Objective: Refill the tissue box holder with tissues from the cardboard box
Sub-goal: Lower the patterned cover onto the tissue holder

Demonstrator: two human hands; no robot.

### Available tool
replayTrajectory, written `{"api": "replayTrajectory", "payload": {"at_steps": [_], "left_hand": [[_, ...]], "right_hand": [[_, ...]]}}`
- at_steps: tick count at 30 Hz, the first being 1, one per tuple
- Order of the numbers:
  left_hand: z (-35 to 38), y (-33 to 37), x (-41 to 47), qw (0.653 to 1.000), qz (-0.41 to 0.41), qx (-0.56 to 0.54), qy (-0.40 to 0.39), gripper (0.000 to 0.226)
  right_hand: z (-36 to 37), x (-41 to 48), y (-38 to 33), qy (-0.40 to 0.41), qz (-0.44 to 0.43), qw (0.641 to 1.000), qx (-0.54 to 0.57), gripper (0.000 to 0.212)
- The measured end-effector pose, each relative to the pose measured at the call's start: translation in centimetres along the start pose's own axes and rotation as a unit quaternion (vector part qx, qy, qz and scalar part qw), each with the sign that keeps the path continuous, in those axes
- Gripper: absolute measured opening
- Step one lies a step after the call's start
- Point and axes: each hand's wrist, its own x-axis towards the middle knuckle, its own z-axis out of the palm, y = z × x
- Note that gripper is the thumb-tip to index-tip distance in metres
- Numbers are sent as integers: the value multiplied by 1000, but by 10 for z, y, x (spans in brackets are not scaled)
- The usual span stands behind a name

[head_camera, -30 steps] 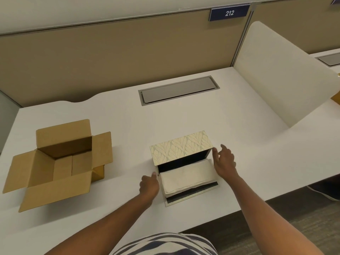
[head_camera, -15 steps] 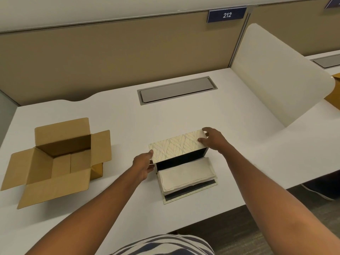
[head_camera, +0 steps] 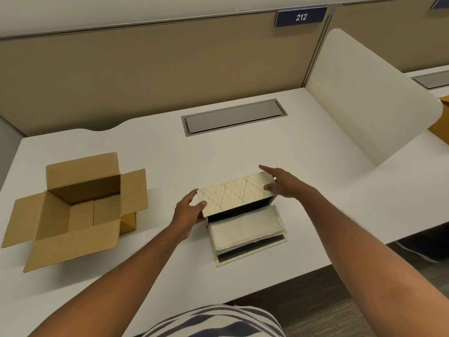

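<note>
The tissue box holder [head_camera: 234,194], cream with a leaf pattern and black inside, stands open in the middle of the white desk. My left hand [head_camera: 188,211] grips its left end and my right hand [head_camera: 281,183] grips its right end. Its flat base panel [head_camera: 252,254] lies on the desk toward me, with a stack of white tissues [head_camera: 245,229] resting on it, half under the raised shell. The open cardboard box [head_camera: 73,210] sits at the left, flaps spread, and looks empty inside.
A grey cable hatch [head_camera: 233,116] is set into the desk behind the holder. A curved white divider panel [head_camera: 364,98] rises on the right. A tan partition wall with a "212" sign [head_camera: 301,17] runs along the back. The desk's front edge is close to me.
Both hands moved from beside the tissues up to the ends of the holder's shell and took hold of it. The shell has tilted slightly over the tissue stack.
</note>
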Motion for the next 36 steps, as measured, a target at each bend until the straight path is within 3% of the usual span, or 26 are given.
{"api": "replayTrajectory", "payload": {"at_steps": [12, 21, 28, 33, 36], "left_hand": [[-2, -18, -20, 996, 51, 73, -29, 40], [2, -36, -42, 977, 111, 175, -53, 43], [12, -71, -56, 944, 193, 261, -57, 66], [29, -105, -61, 900, 186, 388, -65, 131], [33, -118, -56, 880, 227, 416, -41, 129]], "right_hand": [[9, -32, 11, 30, -33, 999, 18, 46], [29, -57, 24, 64, -24, 997, -19, 60], [47, -80, 35, 105, -37, 994, -4, 60], [58, -88, 42, 123, -41, 991, 18, 59], [64, -90, 48, 132, -51, 990, 18, 59]]}}
